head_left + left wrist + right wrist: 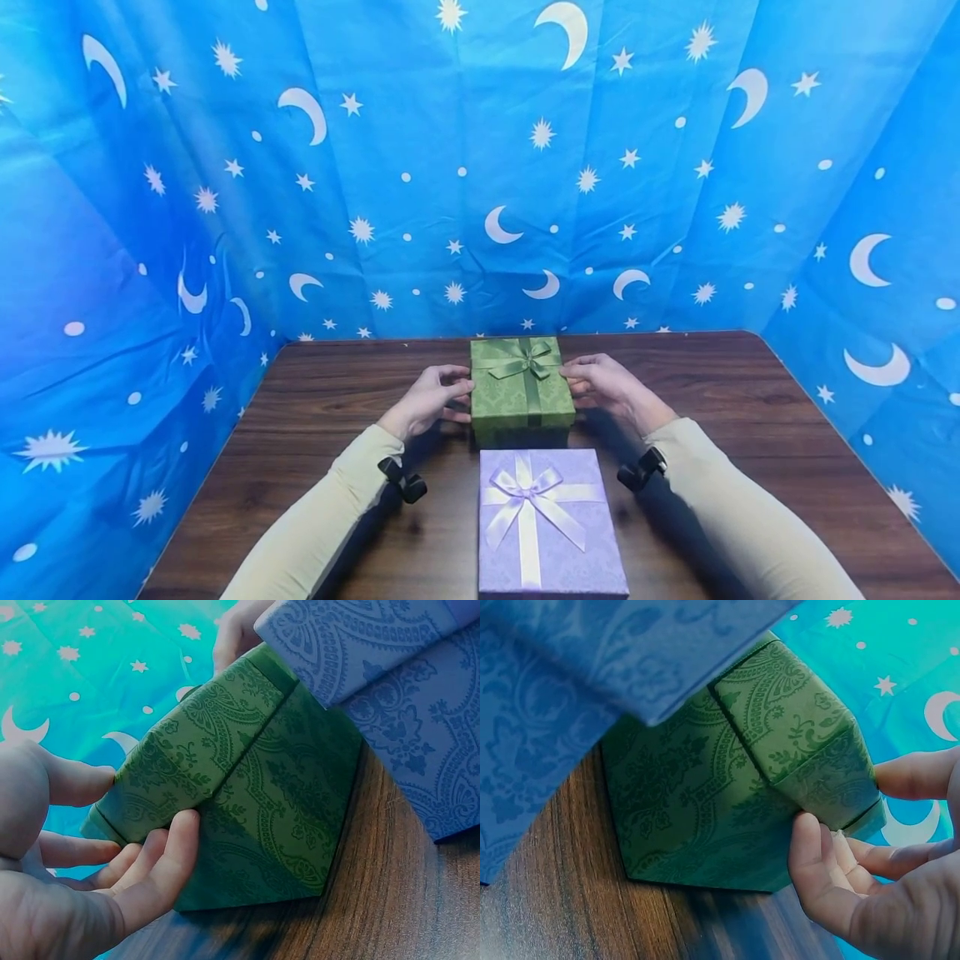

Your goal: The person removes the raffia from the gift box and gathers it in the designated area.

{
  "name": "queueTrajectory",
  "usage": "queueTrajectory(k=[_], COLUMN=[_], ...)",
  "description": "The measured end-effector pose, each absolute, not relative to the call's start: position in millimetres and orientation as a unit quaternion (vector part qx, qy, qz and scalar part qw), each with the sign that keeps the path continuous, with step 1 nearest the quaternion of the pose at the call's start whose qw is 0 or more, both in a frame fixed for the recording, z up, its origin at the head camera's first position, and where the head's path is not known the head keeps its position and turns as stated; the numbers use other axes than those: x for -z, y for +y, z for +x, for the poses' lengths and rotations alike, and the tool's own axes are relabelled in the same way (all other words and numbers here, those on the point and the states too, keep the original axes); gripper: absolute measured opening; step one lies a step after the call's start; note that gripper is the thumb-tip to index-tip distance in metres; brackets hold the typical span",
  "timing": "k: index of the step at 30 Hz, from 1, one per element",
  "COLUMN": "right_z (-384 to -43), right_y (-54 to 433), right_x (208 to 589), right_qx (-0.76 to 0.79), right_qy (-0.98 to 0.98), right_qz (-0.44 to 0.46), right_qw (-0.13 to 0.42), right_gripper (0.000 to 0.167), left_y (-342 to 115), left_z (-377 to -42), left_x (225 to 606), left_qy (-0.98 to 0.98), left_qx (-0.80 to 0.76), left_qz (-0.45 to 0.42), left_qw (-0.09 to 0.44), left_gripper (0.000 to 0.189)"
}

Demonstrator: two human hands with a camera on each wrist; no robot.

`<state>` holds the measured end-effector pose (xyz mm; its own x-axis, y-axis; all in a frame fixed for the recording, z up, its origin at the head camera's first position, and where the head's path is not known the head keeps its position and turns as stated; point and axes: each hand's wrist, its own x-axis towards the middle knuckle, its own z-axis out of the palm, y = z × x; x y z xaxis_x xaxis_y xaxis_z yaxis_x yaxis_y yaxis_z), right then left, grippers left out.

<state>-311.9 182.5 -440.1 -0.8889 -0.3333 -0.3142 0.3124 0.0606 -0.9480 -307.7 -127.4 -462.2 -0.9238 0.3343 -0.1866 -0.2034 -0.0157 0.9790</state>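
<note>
A green gift box [517,398] with a patterned lid and a green ribbon bow stands toward the back of the table. My left hand [433,396] holds the box lid [191,735] at its left side, the thumb near the top edge and the fingertips by the lid's lower rim. On the opposite side my right hand [603,385] grips the same lid [791,712] in a like way. The lid sits on the box; the inside is hidden. In front of it lies a purple gift box [555,521] with a pale lilac ribbon and bow, touched by neither hand.
The dark wood-grain table [330,392] reaches back to a blue cloth backdrop [420,150] with white moons and stars. Cloth also hangs at both sides. The purple box stands between my forearms, close to the green box's front.
</note>
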Motion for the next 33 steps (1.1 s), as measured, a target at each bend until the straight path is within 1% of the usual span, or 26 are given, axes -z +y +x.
queueTrajectory(k=[5,11,19,23,33], right_z=[-313.4,-311.7,-314.1,-313.0,-313.8], right_y=[182.5,183.6,184.3,184.4,185.6], right_x=[441.4,439.1,438.3,437.3,437.0], right_qx=[0.687,0.686,0.686,0.688,0.7], right_qy=[0.686,0.688,0.687,0.684,0.676], right_qz=[-0.009,-0.009,-0.006,-0.011,-0.007], right_qw=[0.237,0.238,0.24,0.242,0.232], right_gripper=[0.045,0.045,0.046,0.044,0.031], left_y=[-127.9,-127.2,-128.9,-129.9,-129.1], left_z=[-308.6,-308.9,-308.8,-309.0,-311.8], left_x=[461.6,460.6,458.4,458.4,454.4], left_qy=[0.675,0.673,0.672,0.672,0.672], left_qx=[-0.711,-0.713,-0.713,-0.713,-0.714], left_qz=[0.045,0.038,0.061,0.068,0.051], left_qw=[0.191,0.193,0.19,0.188,0.191], left_gripper=[0.045,0.046,0.048,0.049,0.05])
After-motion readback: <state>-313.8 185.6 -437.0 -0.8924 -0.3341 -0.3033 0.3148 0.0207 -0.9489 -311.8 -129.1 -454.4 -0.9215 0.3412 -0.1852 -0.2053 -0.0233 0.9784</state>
